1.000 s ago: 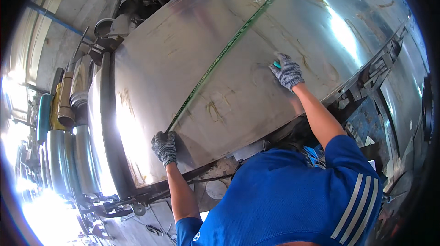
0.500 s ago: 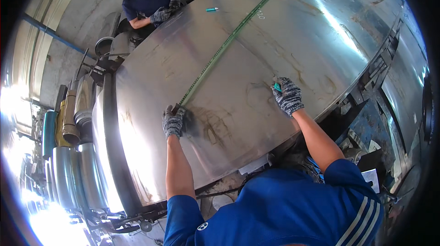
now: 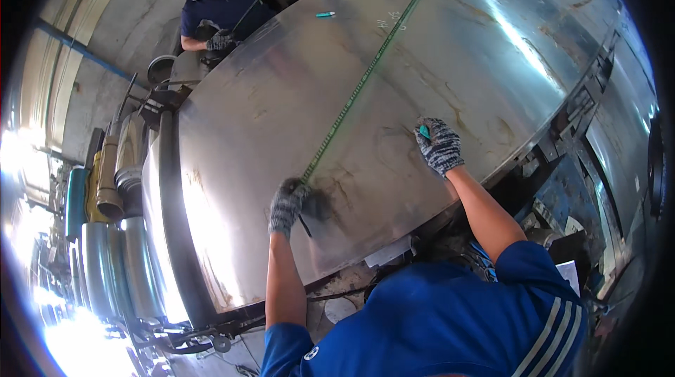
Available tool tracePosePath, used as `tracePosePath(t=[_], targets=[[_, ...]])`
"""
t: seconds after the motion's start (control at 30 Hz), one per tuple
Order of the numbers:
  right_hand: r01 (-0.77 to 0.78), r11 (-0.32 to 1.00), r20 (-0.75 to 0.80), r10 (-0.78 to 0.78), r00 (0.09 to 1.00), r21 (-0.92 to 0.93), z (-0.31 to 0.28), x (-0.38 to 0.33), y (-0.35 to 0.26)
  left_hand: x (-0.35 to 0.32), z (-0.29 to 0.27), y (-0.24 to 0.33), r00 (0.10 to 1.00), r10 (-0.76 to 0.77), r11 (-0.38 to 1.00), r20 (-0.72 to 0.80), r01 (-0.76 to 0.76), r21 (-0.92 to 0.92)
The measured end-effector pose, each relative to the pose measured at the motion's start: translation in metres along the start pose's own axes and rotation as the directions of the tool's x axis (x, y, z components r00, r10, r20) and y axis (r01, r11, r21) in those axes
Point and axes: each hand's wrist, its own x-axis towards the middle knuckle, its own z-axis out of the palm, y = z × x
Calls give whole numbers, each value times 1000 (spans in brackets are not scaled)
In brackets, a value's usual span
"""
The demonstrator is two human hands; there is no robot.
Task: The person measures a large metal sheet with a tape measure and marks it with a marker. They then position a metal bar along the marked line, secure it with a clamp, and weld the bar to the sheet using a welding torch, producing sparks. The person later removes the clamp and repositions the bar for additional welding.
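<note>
Diagonally, the green tape is stretched beyond the left hand gripping it; right of the tape, a teal marker is clasped by the right hand.

A broad, dull grey metal sheet carries a green measuring tape stretched diagonally across it. A teal marker lies near the far edge. Pale handwritten marks sit beside the tape's far end; brownish stains streak the surface.

Glare whitens the lower left and streaks the metal sheet, corners dark.
</note>
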Motion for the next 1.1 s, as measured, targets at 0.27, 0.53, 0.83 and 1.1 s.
tracePosePath(t=[0.27, 0.53, 0.83, 1.1], targets=[[-760, 232, 667, 371, 646, 607, -26, -21, -59, -182, 59, 39, 837, 268, 885, 477, -18, -465], [-700, 241, 568, 438, 697, 672, -65, -81, -93, -246, 66, -4, 703, 101, 618, 704, 510, -598], [-746, 392, 614, 425, 665, 538, -81, -250, -151, -278, 91, -39, 663, 61, 657, 746, 536, -530], [-638, 371, 301, 650, 697, 675, -163, -310, -183, -295, 86, -60, 368, 161, 788, 916, 511, -343]])
